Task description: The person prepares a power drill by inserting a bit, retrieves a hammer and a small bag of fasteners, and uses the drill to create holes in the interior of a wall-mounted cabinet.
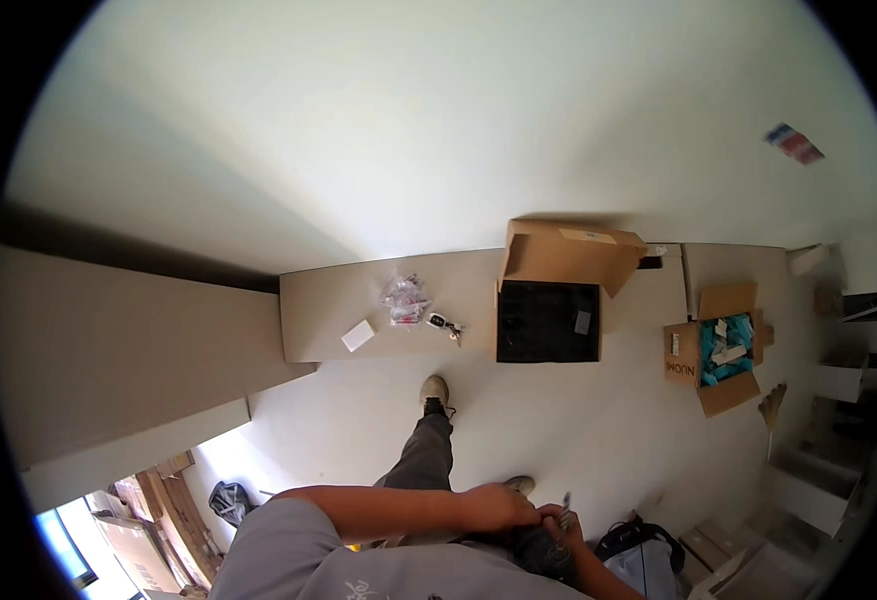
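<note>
Close against my body, my two hands come together low in the view. My left hand (504, 508) is closed, its fingertips meeting the right hand; what it grips, if anything, is hidden. From my right hand (565, 528), also closed, a small slim silver-grey item (567, 501) sticks up, too small to name. Just below the hands is a dark bulky thing (544, 555) at my waist, partly covered by them.
Against the wall, a low beige bench (334, 300) bears clear plastic packets (406, 300), a white box (358, 335), a key fob (446, 323) and an opened cardboard box (574, 255) with black contents. An open carton (684, 355) holding teal packaging stands right. Bags and shelving flank me.
</note>
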Demonstrator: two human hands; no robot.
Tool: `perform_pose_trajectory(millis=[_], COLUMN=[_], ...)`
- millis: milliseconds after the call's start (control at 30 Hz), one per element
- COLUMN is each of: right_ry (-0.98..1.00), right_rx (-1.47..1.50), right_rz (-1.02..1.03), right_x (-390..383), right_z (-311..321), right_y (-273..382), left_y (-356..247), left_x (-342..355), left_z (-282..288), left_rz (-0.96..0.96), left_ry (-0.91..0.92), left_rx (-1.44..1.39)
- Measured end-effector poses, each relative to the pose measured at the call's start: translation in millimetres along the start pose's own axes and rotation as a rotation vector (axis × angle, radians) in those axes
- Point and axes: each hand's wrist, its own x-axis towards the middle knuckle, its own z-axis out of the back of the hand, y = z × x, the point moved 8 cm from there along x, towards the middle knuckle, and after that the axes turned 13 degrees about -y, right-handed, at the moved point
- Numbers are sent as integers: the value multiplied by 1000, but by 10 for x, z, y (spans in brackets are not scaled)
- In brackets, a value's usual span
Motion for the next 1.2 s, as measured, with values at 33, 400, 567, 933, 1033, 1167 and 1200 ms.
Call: perform_pose_trajectory(millis=[33,400,567,933,1033,1167,1200], right_ry=[-25,-234,-251,-345,-309,-344,-358], right_rx=[-3,52,-103,40,84,124,146], right_rz=[-2,-107,-83,-70,-25,71,111], right_x=[40,-33,-131,-411,-462,-803,-879], right_z=[-114,-452,-266,260,397,912,1118], right_y=[150,452,284,-138,247,198,160], left_y=[178,4575,5154,4519,4140,3255,2932], left_x=[-87,-1779,-1576,-1931,-2132,-2165,-2014], left_z=[234,2877,3057,2717,2178,1449,1214], left_rz=[19,1156,1376,907,1061,1121,963], left_ry=[-87,-962,-659,-1167,-970,-636,-445], left_rx=[-112,715,776,649,623,710,785])
